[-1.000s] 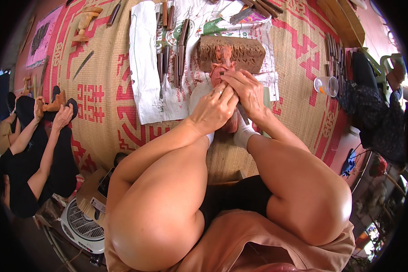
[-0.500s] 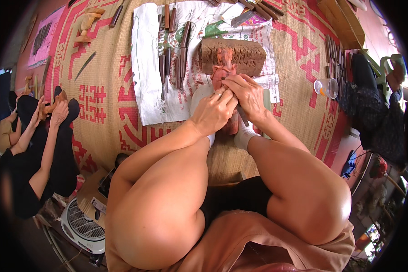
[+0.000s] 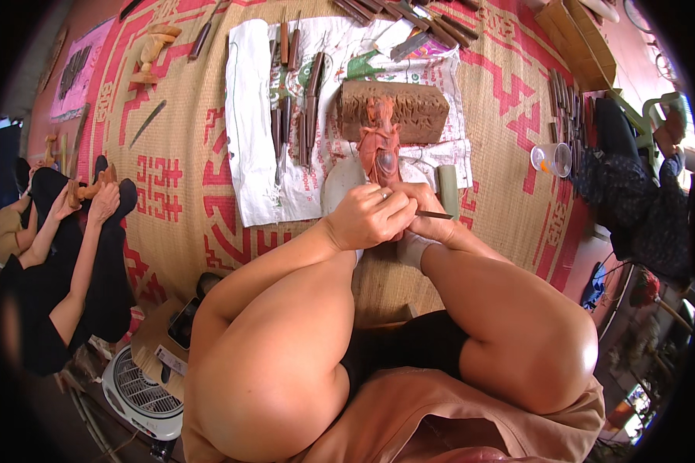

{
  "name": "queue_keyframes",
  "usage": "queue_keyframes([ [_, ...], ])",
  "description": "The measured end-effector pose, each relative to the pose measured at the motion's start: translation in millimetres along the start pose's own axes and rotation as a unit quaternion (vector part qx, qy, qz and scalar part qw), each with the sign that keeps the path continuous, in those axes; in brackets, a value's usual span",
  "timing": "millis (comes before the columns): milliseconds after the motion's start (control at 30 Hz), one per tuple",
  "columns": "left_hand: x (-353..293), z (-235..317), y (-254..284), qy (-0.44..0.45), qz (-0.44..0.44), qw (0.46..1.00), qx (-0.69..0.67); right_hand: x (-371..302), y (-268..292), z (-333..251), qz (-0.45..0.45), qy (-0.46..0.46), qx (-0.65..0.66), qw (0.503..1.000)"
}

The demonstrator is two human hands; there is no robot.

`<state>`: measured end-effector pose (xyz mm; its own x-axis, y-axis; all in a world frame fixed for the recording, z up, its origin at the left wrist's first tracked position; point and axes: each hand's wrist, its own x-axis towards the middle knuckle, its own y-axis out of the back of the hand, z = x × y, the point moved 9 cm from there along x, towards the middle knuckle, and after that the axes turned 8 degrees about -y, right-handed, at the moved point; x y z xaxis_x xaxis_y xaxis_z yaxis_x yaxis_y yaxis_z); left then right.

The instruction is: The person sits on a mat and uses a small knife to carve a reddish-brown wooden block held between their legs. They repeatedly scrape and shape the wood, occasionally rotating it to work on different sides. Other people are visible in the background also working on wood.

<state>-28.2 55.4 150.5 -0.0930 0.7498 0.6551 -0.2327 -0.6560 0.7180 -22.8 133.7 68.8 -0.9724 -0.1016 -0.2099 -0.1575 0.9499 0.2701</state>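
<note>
A reddish carved wooden figure (image 3: 379, 148) leans with its upper end against a brown wooden block (image 3: 398, 112). My left hand (image 3: 371, 216) is closed at the figure's near end, fingers curled round a thin dark carving tool (image 3: 435, 214). The tool's shaft sticks out to the right, across my right wrist; its other end is hidden. Behind and right of the left hand, my right hand (image 3: 418, 202) is closed round the figure's lower part, most of its fingers covered. My white-socked feet (image 3: 343, 185) flank the figure.
Several carving tools (image 3: 311, 108) lie on a white printed sack (image 3: 247, 154) over a patterned mat (image 3: 185, 139). A green block (image 3: 447, 191) sits by my right hand; a plastic cup (image 3: 552, 160) stands farther right. At left, a co-worker's hands (image 3: 100, 197) hold a wooden carving. Behind is a fan (image 3: 143, 390).
Both hands have drawn back from the figure's middle to its near end, uncovering its body. The tool's shaft has swung from pointing toward me to pointing right. The view has tilted slightly.
</note>
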Motion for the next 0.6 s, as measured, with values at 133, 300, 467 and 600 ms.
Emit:
queue_keyframes([
  [133, 8.4, -4.8, 5.0, 0.018, 0.008, 0.999, -0.051, -1.4, -9.0, 15.0, -0.048, -0.03, 0.068, 0.996],
  [300, -13.1, -45.5, -5.6, 0.236, -0.008, 0.971, -0.026, -7.5, 3.0, 33.0, 0.055, -0.06, 0.186, 0.979],
  [467, -70.5, -57.9, -49.9, 0.276, -0.224, 0.927, 0.121, -4.2, 22.7, 56.6, 0.167, -0.135, 0.307, 0.927],
  [600, -47.6, -57.9, -61.0, 0.248, -0.228, 0.935, 0.111, -22.3, 61.9, 64.1, 0.26, -0.133, 0.321, 0.901],
])
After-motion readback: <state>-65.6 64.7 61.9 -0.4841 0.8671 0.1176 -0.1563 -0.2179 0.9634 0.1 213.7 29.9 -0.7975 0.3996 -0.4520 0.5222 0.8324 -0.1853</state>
